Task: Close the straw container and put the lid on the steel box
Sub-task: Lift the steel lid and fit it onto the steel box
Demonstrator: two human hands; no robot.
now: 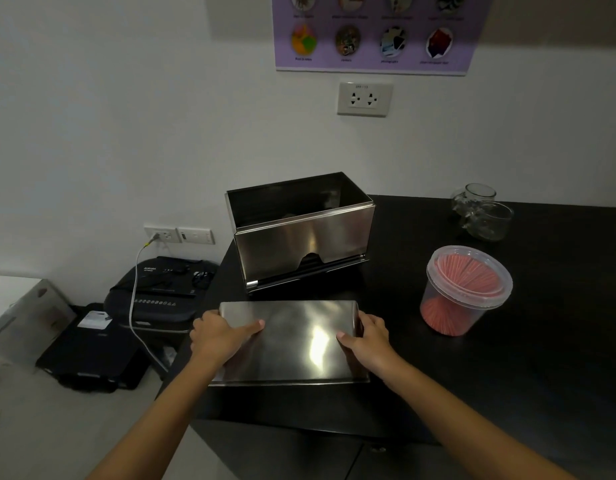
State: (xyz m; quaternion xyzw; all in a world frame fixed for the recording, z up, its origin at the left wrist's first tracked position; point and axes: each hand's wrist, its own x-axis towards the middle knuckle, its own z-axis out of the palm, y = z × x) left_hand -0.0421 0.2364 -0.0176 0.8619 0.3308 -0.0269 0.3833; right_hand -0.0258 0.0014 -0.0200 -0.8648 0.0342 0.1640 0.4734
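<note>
A steel box [301, 233] stands open-topped at the back left of the black counter [507, 358]. In front of it lies its flat steel lid [292, 341], near the counter's front edge. My left hand [223, 336] grips the lid's left end and my right hand [365, 337] grips its right end, thumbs on top. To the right stands a clear plastic straw container [464, 292] full of red straws, with a clear lid sitting on its rim.
Two glass mugs [483, 211] stand at the back right of the counter. Left of the counter, on the floor, are a black paper shredder [157, 292] with a white cable to a wall socket, a black case and a white box.
</note>
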